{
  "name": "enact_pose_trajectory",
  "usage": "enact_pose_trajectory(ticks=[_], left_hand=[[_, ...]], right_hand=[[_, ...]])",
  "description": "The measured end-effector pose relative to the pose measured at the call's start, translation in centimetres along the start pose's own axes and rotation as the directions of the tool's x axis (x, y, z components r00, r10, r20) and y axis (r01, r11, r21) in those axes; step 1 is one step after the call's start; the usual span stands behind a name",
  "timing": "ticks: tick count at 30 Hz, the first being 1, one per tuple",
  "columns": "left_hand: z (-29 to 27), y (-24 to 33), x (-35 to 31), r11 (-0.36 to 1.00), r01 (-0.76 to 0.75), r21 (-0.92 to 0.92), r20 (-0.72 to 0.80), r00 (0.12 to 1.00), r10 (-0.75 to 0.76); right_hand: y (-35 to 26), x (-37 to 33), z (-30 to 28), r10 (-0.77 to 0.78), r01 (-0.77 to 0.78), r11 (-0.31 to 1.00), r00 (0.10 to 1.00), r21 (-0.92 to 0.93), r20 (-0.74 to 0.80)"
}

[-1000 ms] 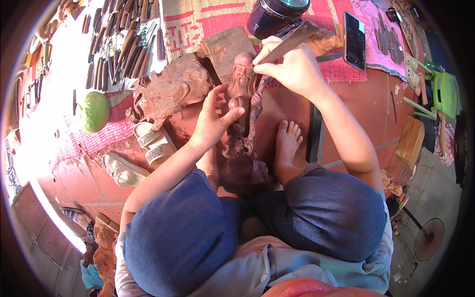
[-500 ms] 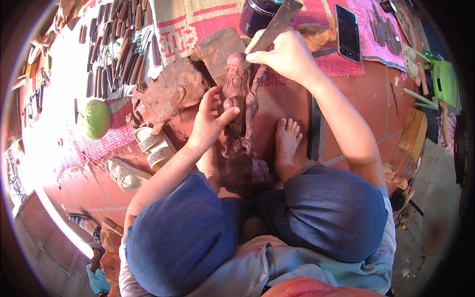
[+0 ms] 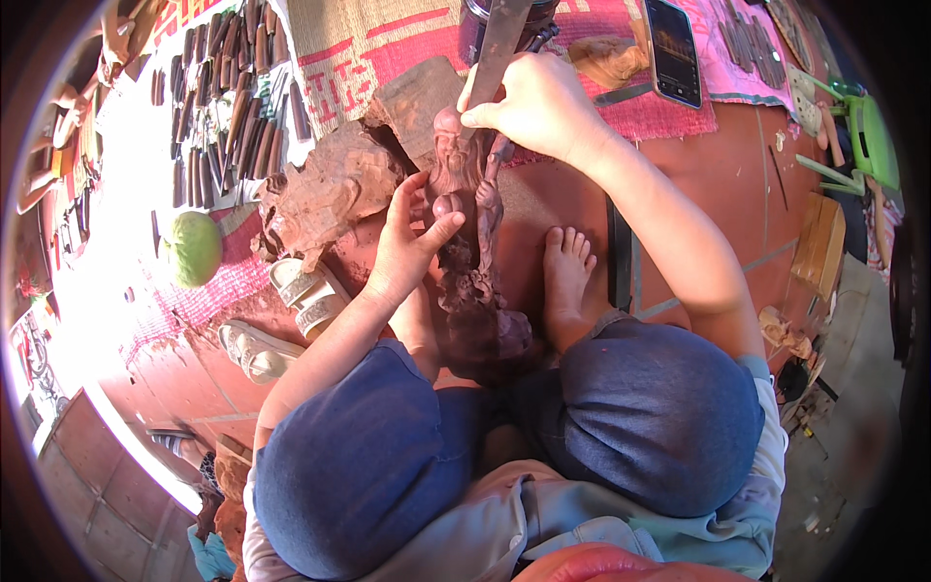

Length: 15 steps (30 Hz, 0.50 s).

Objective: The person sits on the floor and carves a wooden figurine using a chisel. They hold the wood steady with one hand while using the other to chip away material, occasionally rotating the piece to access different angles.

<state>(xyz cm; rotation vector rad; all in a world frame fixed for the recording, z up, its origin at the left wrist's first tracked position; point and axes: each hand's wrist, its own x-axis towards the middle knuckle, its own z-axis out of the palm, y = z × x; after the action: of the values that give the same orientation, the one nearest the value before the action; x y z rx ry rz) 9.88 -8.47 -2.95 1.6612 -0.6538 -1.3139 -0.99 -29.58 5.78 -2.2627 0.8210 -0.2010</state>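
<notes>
A reddish-brown carved wooden figure (image 3: 456,175) of a bearded old man with a staff leans between my feet, its head away from me. My left hand (image 3: 400,241) grips its left side, with the thumb near the round fruit-like shape at its chest and the fingertips partly hidden. Pinched in my right hand (image 3: 538,105) is a long flat metal blade (image 3: 502,47). The blade's lower end sits beside the figure's head, where my fingers hide whether it touches. Behind the head lies a rough wood block (image 3: 419,102).
Rows of carving tools (image 3: 228,107) lie on a cloth at upper left, near a green round fruit (image 3: 194,248). A root-like wood chunk (image 3: 335,184) and sandals (image 3: 257,349) are left of the figure. At upper right are a phone (image 3: 673,53) and a green plastic chair (image 3: 870,141).
My right hand and the blade have shifted slightly left, and the blade stands more upright. My left hand stays on the figure. The whole view has shifted a little.
</notes>
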Motion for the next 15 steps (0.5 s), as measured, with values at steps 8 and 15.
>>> enact_pose_trajectory(ticks=[8, 15], left_hand=[[-0.4, 0.2, 0.1, 0.991, -0.019, 0.13, 0.004, 1.0, 0.019], [-3.7, 6.9, 5.8, 0.954, -0.256, 0.154, 0.055, 0.966, 0.251]], right_hand=[[0.5, -0.4, 0.9, -0.017, 0.023, 0.997, 0.997, 0.075, -0.079], [0.6, 0.1, 0.7, -0.042, 0.03, 0.992, 0.994, 0.123, 0.1]])
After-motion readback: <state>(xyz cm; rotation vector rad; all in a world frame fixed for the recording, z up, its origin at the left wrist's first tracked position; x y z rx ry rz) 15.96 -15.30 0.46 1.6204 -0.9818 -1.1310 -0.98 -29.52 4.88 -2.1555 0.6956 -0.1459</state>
